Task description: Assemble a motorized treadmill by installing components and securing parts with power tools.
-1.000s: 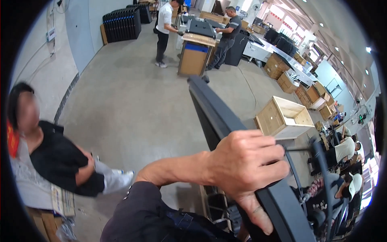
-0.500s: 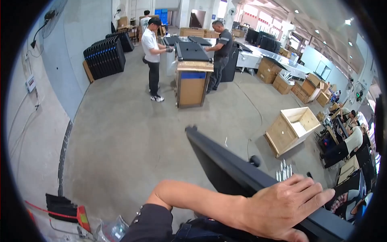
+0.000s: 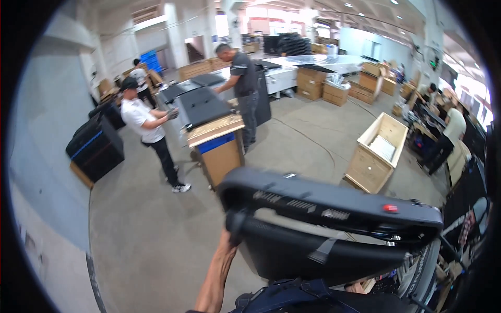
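Note:
A large black moulded panel with a small red spot on its top rim fills the lower middle of the head view, held up in front of me and tilted. My left forearm rises from the lower edge to the panel's lower left corner. There my left hand grips the edge, its fingers mostly hidden behind the panel. A small skin-coloured patch shows under the panel's lower edge. I cannot tell whether it is my right hand or how it is shaped.
A wooden stand with a blue front carries a dark panel; a person in a white shirt and a person in a dark shirt work at it. An open wooden crate sits right, black stacks left, cardboard boxes behind.
The panel has swung from edge-on to broad-side across the view. My hand, earlier spread on its top edge, is now at its lower left corner. My view has lifted toward the hall.

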`<state>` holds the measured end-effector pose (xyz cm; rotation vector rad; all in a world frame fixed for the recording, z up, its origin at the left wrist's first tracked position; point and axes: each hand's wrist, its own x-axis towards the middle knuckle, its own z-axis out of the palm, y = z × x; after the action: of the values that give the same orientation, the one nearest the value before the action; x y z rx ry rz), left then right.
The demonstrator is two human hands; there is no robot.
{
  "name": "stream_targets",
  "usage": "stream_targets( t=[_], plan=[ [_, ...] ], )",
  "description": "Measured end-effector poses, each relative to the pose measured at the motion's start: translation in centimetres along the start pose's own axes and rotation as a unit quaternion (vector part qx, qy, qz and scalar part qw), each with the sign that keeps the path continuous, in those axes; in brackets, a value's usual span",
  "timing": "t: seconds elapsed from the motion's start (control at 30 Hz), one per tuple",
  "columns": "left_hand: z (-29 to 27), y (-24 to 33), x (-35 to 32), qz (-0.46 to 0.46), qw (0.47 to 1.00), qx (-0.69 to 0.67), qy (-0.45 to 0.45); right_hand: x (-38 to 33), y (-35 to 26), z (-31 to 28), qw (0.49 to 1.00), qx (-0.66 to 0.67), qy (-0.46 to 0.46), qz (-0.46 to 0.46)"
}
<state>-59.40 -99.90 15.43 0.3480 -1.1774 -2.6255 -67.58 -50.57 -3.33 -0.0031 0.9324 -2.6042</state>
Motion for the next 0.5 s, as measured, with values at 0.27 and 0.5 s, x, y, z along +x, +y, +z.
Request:
stream_targets(
  t=[0.27,0.5],
  plan=[
    [-17.5,4.5,17.5,-0.029,0.999,0.014,0.028,17.6,0.4,4.0,0.996,-0.082,0.026,0.005],
    [-23.5,12.2,29.5,-0.141,0.956,-0.249,-0.068,34.0,3.4,8.7,0.974,-0.164,0.025,0.155]
  ],
)
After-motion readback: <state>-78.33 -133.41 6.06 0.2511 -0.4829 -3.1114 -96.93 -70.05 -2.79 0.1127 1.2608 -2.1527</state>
